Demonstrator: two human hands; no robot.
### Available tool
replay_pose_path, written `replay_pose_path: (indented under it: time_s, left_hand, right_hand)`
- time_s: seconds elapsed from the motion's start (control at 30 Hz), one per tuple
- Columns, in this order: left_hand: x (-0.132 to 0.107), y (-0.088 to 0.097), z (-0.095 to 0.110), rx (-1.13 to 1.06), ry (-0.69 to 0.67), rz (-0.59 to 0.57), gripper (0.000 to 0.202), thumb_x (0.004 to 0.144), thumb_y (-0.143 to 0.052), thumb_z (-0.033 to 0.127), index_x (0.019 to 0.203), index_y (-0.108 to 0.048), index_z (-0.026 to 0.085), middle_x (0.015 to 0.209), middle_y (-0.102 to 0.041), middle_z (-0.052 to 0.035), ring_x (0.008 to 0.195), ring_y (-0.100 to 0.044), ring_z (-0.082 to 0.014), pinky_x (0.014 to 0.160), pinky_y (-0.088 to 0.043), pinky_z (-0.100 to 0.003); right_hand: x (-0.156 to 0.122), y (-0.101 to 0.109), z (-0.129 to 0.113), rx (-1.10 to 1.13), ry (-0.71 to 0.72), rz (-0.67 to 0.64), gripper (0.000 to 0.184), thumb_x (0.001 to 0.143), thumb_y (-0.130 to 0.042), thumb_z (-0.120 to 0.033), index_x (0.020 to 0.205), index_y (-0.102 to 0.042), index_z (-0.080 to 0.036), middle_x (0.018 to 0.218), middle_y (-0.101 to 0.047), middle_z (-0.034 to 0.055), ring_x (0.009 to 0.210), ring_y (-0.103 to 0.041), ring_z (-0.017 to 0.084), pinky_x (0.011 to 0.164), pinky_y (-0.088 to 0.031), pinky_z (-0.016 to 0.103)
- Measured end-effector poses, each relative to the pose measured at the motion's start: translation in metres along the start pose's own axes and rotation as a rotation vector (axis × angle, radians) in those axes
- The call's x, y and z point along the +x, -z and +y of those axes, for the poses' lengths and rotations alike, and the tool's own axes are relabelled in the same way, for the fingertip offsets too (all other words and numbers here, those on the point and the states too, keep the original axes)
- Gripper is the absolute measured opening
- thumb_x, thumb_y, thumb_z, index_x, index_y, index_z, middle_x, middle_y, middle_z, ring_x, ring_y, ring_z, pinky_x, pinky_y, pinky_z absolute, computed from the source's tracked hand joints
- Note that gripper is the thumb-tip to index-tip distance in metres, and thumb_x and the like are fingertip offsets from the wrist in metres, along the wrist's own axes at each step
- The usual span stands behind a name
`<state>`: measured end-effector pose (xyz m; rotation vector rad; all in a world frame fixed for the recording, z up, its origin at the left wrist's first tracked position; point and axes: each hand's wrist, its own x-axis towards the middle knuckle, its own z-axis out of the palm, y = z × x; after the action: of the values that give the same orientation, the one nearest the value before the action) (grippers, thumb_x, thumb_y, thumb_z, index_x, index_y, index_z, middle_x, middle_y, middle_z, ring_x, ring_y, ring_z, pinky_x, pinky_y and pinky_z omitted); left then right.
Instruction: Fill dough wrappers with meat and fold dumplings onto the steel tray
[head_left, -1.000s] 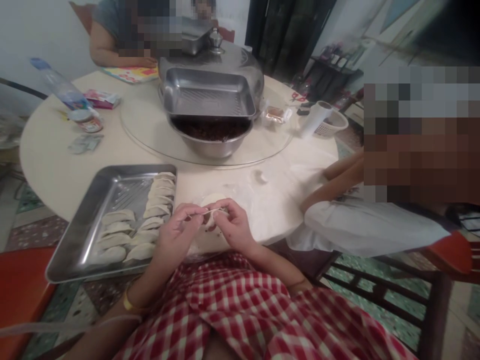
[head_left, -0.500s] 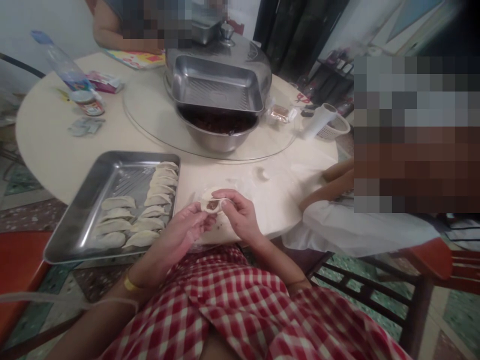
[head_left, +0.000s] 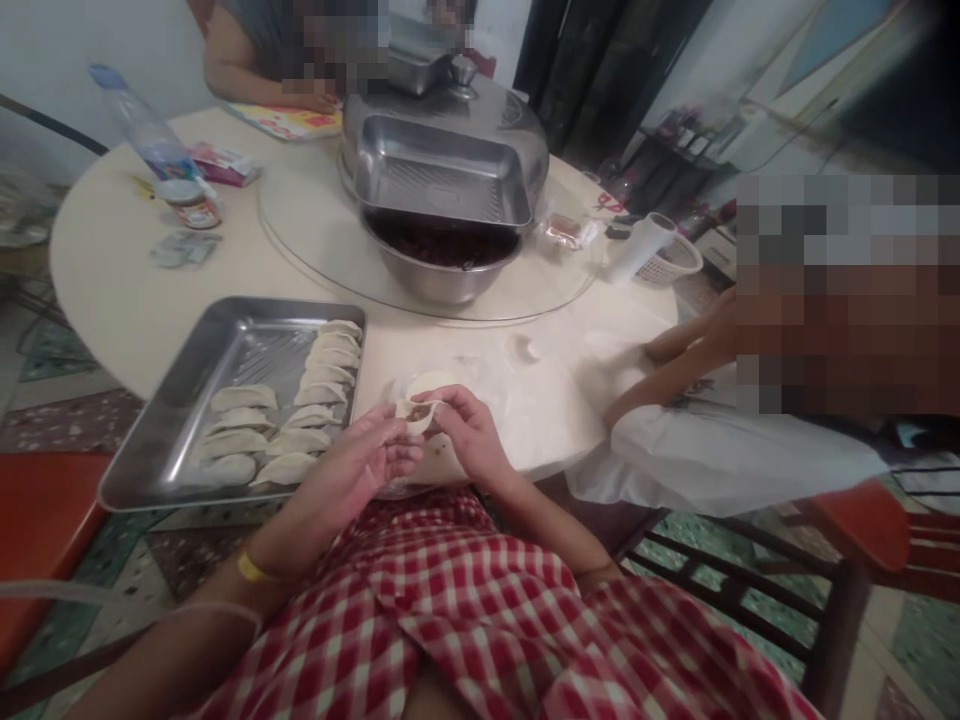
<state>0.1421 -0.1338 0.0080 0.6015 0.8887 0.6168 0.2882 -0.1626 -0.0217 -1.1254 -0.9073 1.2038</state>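
- Two bare hands meet above the near edge of a pale round bench, with a half-open dumpling between them.
- The left hand pinches the dumpling's left end between thumb and fingertips, its lower fingers loosely curled, probably to steady the dough from below.
- The right hand is nearly closed, its thumb and forefinger gripping the right end, apparently to bring the edges together.
- Working low over a clear plastic sheet likely keeps crumbs off the bench; a pale dough round lies just beyond the fingers.
- A steel tray sits beside the left hand, presumably for easy reach. Closed dumplings lie in it in two columns, perhaps ordered to save room.
- The held dumpling is small, off-white and soft-looking, its mouth gaping towards the viewer, with brown filling inside. Its far side is hidden.
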Motion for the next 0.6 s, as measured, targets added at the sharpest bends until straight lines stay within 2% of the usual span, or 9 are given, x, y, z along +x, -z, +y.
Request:
replay_pose_path:
  time_s: [0.13, 0.27, 0.43, 0.6]
  left_hand:
    - [0.000, 0.005, -0.003, 0.017, 0.021, -0.010, 0.024, 0.069, -0.073, 0.018, 0.085, -0.055, 0.019, 0.054, -0.059, 0.0056, 0.042, -0.053, -0.0072, 0.041, -0.042, -0.014]
    - [-0.005, 0.011, 0.001, 0.131, 0.028, -0.026, 0.029, 0.068, -0.075, 0.024, 0.089, -0.056, 0.018, 0.053, -0.060, 0.0042, 0.042, -0.053, -0.0083, 0.041, -0.042, -0.016]
    - [-0.010, 0.007, 0.006, 0.366, -0.039, 0.105, 0.036, 0.064, -0.076, 0.035, 0.091, -0.057, 0.019, 0.054, -0.064, 0.0016, 0.043, -0.057, -0.0126, 0.042, -0.045, -0.020]
    - [-0.005, 0.004, 0.004, 0.532, -0.101, 0.080, 0.024, 0.062, -0.079, 0.033, 0.070, -0.062, 0.019, 0.050, -0.063, 0.0006, 0.043, -0.056, -0.0118, 0.044, -0.045, -0.020]
  right_hand:
    - [-0.005, 0.008, -0.004, -0.141, 0.090, -0.040, 0.019, 0.084, -0.057, -0.038, 0.093, -0.064, -0.022, 0.097, -0.071, 0.0019, 0.075, -0.062, 0.010, 0.071, -0.053, 0.026]
    - [-0.009, 0.016, -0.012, -0.192, 0.057, -0.141, 0.016, 0.084, -0.058, -0.036, 0.091, -0.065, -0.023, 0.091, -0.071, 0.0004, 0.071, -0.062, 0.010, 0.069, -0.053, 0.026]
    - [-0.017, 0.018, -0.017, -0.226, 0.077, -0.150, 0.016, 0.087, -0.056, -0.035, 0.092, -0.065, -0.022, 0.092, -0.072, 0.0008, 0.069, -0.062, 0.010, 0.070, -0.052, 0.027]
    - [-0.025, 0.019, -0.022, -0.346, 0.164, -0.151, 0.017, 0.090, -0.054, -0.032, 0.097, -0.066, -0.022, 0.103, -0.073, 0.0035, 0.088, -0.067, 0.014, 0.081, -0.053, 0.030]
